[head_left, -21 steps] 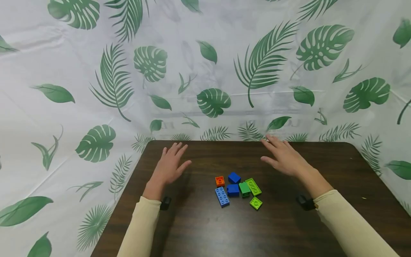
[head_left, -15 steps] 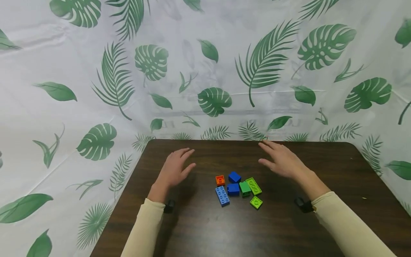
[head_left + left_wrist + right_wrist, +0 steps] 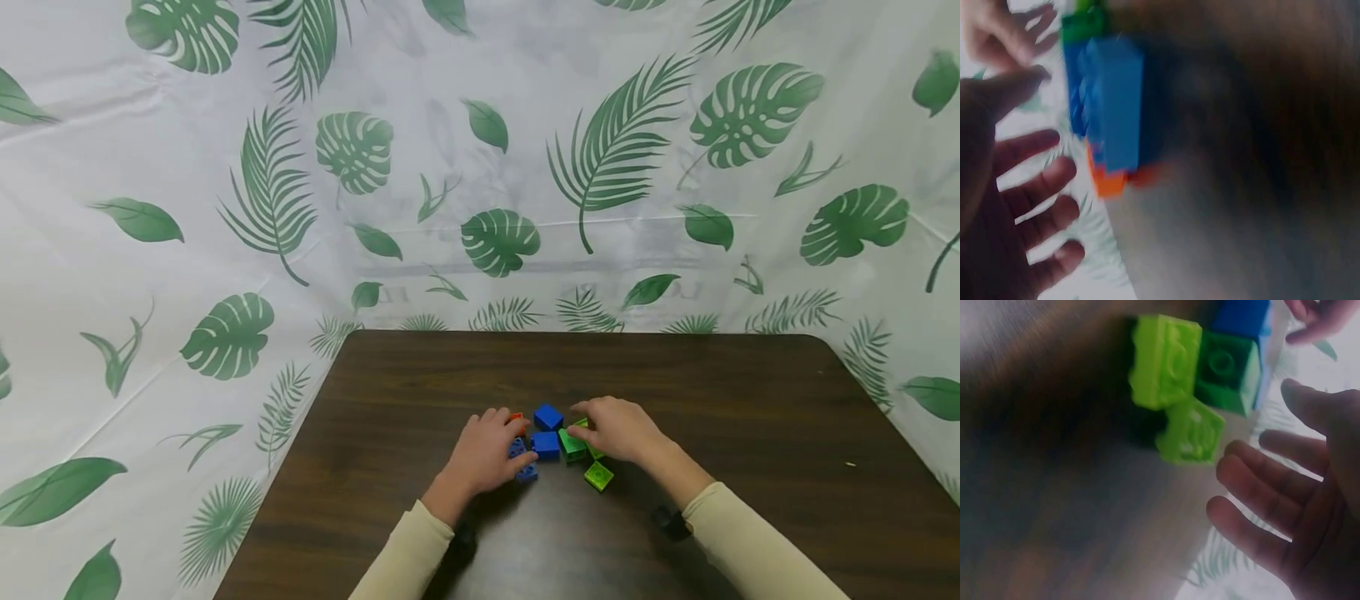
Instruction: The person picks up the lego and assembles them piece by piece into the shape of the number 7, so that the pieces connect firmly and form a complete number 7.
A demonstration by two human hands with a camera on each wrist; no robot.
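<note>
A small cluster of toy building bricks lies on the dark wooden table (image 3: 720,400). My left hand (image 3: 480,454) hovers over the left side of it, partly covering the light blue studded brick (image 3: 527,472) and the orange brick (image 3: 517,421). Loosely bent fingers, with nothing between them, show beside the light blue brick (image 3: 1122,106) in the left wrist view. At the right, my right hand (image 3: 622,431) reaches over the long lime brick (image 3: 1163,362), near the green brick (image 3: 572,447); its fingers are spread and hold nothing. Two dark blue bricks (image 3: 545,445) sit between the hands.
A small square lime brick (image 3: 599,476) lies at the cluster's near right. White cloth (image 3: 420,225) with green leaf prints hangs behind the table and along its left side. A tiny pale speck (image 3: 850,464) lies far right on the table.
Both hands have come down and inward from above the table's far left and right to the bricks. The bricks appear unmoved.
</note>
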